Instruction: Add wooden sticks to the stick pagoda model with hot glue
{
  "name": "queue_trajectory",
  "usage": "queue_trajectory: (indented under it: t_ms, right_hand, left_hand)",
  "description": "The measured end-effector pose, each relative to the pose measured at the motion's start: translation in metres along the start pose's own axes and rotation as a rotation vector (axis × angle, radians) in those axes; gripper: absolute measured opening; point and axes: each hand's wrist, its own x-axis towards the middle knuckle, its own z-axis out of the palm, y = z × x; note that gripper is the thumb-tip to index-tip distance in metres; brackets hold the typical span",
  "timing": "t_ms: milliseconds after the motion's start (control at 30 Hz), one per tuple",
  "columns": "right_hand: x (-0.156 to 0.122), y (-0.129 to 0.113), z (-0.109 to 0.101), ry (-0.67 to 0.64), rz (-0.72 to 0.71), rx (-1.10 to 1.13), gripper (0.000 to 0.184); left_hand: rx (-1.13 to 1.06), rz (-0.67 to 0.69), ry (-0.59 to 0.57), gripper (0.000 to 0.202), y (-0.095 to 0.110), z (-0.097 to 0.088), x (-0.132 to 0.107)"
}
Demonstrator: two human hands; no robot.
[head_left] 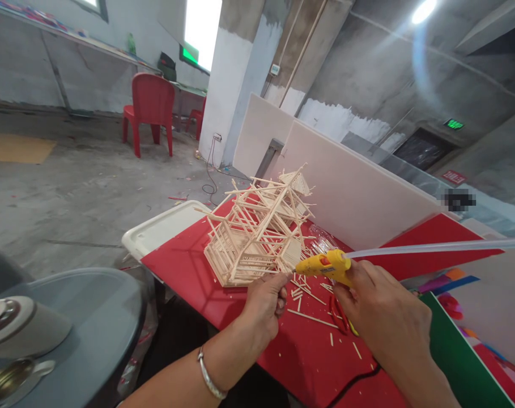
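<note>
My right hand point(378, 309) is wrapped round a yellow hot glue gun point(323, 265), and a long translucent glue stick point(427, 247) runs out of its back. The nozzle points left, right at the fingertips of my left hand point(265, 303). Those fingers are closed in a pinch; whatever is between them is too small to make out. Just beyond stands a pagoda-like model point(257, 238) built of thin wooden sticks, its lower tier close to my left fingers. Loose cut sticks point(310, 292) lie under the glue gun. Red-handled scissors point(339, 314) are partly hidden behind my right hand.
The model stands on a red tabletop point(295, 351) with a white tray edge point(155, 229) at its left. A grey round stool point(99, 317) carries a white container point(25, 326). White boards point(346, 175) rise behind; a dark cord point(354, 382) crosses the front.
</note>
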Motion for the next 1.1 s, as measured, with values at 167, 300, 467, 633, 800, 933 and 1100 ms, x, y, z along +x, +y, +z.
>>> queue_trajectory:
  t_ms: [167, 300, 467, 633, 800, 933, 1100]
  right_hand:
    - [-0.001, 0.001, 0.000, 0.008, -0.002, 0.017, 0.024]
    - [0.000, 0.001, 0.002, 0.015, 0.003, 0.013, 0.021]
    - [0.004, -0.002, 0.003, 0.025, 0.008, 0.003, 0.019]
    - [0.007, -0.004, 0.007, 0.016, 0.025, 0.007, 0.022]
    - [0.010, -0.007, 0.010, 0.042, 0.031, 0.020, 0.019]
    - [0.010, -0.008, 0.013, 0.035, 0.044, 0.040, 0.016]
    - [0.002, -0.006, 0.023, -0.010, 0.184, 0.098, 0.026]
  left_hand:
    - [-0.011, 0.019, -0.019, 0.026, -0.001, 0.000, 0.000]
    - [-0.010, 0.023, -0.021, 0.028, -0.001, -0.001, 0.001]
    - [-0.001, 0.027, -0.016, 0.034, -0.003, -0.002, 0.002]
    - [0.008, 0.038, -0.010, 0.034, -0.004, -0.002, 0.003]
    - [0.009, 0.038, -0.026, 0.033, -0.005, -0.003, 0.004]
    - [-0.012, 0.029, -0.034, 0.030, -0.005, -0.002, 0.003]
    - [-0.006, 0.013, -0.037, 0.032, 0.000, -0.001, 0.001]
